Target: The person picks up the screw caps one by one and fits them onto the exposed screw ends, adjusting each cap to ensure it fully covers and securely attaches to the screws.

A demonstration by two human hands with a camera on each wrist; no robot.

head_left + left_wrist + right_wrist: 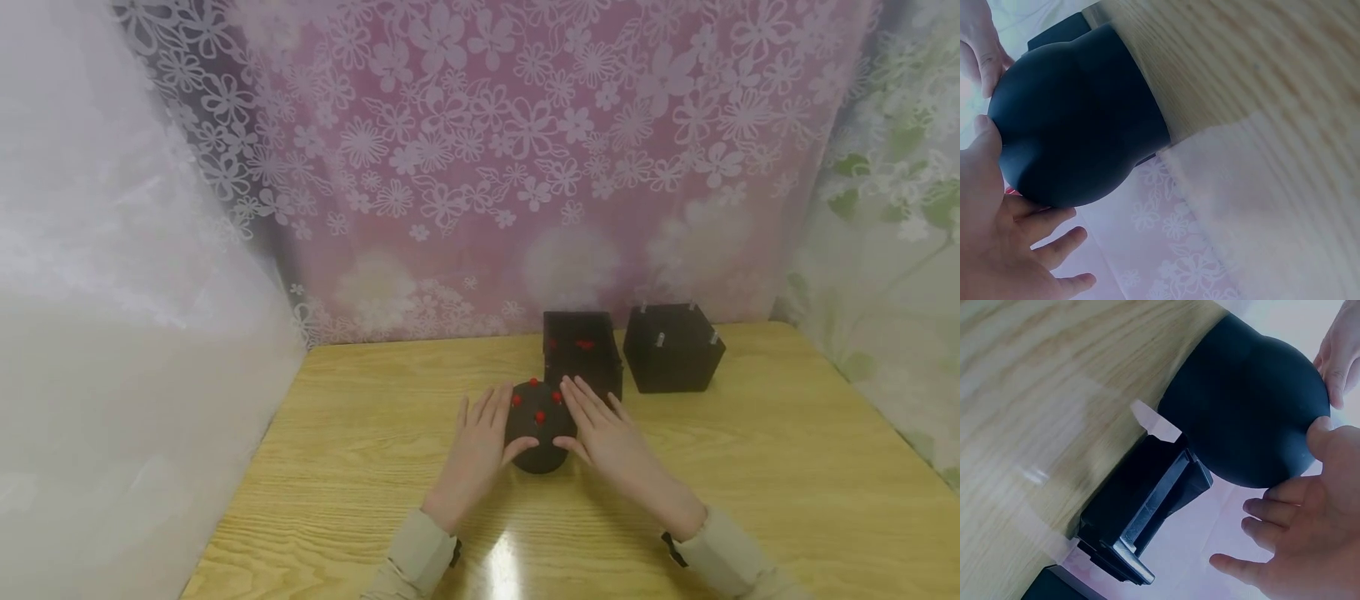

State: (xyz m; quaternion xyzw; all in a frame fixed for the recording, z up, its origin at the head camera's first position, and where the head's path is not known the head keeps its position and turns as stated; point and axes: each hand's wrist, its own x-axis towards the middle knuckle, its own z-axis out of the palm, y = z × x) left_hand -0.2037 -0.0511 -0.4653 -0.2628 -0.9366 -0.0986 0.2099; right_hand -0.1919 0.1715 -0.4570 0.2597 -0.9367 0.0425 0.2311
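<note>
Fingers extended and unclenched, a left hand (478, 435) and right hand (609, 437) touch opposite sides of a black dome (536, 450) on the wooden surface (360, 450), just in front of an open box (579, 317). Smooth-skinned, the dome looks stiff, probably light and slippery; its narrowed waist should offer the surest hold, clear of the red beads (540, 417). Its axis stands upright, base down, beaded crown up.
</note>
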